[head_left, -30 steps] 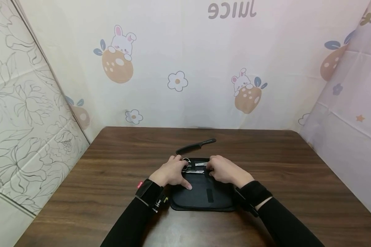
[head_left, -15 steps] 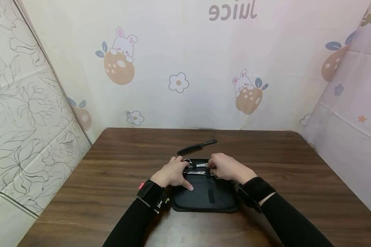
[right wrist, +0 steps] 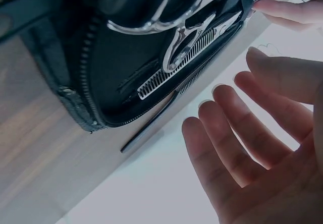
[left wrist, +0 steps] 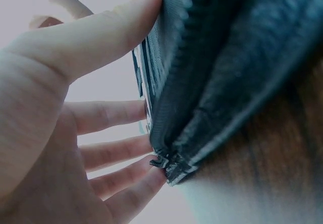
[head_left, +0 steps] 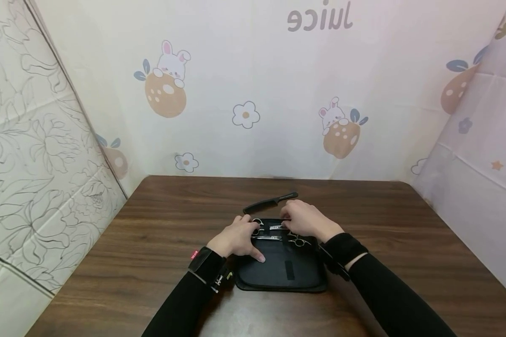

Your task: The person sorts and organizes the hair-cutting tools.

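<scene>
A flat black zip case [head_left: 263, 274] lies unzipped on the table, with hairdressing scissors [head_left: 269, 238] held crosswise in it. My left hand [head_left: 235, 238] rests on its left side, thumb on the case and fingers reaching toward a second pair's finger loops. In the left wrist view that thumb [left wrist: 108, 35] lies along the zipper edge. Over the case's far right part is my right hand [head_left: 307, 220]; its fingers look loose and apart from the contents in the right wrist view. There, shiny scissor handles [right wrist: 146, 28] and a pale fine-toothed comb [right wrist: 151, 84] sit inside the case.
Behind the case lies a black handled comb [head_left: 263, 205], angled on the brown wooden table [head_left: 173, 210]. A patterned white curtain [head_left: 219, 70] hangs along the table's back and right, and a floral panel [head_left: 38, 150] borders its left.
My right hand has risen off the scissors toward the case's far edge, uncovering their finger loops on the right. The left hand stays in place. The head view has shifted slightly.
</scene>
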Available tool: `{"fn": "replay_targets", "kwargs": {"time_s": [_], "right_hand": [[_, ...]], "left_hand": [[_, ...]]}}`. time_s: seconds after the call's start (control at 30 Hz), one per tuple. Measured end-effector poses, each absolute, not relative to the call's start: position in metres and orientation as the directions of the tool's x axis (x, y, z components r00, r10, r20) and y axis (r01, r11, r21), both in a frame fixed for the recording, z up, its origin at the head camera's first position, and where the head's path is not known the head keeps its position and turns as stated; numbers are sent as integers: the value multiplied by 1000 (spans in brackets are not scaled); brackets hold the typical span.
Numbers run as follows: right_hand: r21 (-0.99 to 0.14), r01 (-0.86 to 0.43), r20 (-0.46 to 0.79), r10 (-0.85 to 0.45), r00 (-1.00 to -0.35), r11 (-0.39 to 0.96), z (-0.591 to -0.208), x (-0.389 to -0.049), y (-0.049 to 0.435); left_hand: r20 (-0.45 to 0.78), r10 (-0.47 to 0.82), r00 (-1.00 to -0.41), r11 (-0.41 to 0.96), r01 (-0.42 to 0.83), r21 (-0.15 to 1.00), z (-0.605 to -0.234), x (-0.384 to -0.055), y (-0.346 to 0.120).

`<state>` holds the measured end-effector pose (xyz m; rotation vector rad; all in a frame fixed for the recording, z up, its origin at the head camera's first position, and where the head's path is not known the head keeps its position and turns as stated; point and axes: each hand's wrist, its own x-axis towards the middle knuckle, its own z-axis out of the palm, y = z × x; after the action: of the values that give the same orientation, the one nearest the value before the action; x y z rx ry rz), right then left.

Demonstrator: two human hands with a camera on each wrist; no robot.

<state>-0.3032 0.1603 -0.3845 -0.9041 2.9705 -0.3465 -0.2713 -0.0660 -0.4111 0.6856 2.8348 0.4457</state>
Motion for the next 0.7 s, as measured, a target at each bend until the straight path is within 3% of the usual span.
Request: {"fn": "replay_targets", "kwargs": {"time_s": [0.7], "right_hand": [[-169, -496, 43, -496, -867, 852, -380, -332, 139]], "left_hand": [[-112, 476, -872, 848, 421, 322, -413, -273, -66]]}}
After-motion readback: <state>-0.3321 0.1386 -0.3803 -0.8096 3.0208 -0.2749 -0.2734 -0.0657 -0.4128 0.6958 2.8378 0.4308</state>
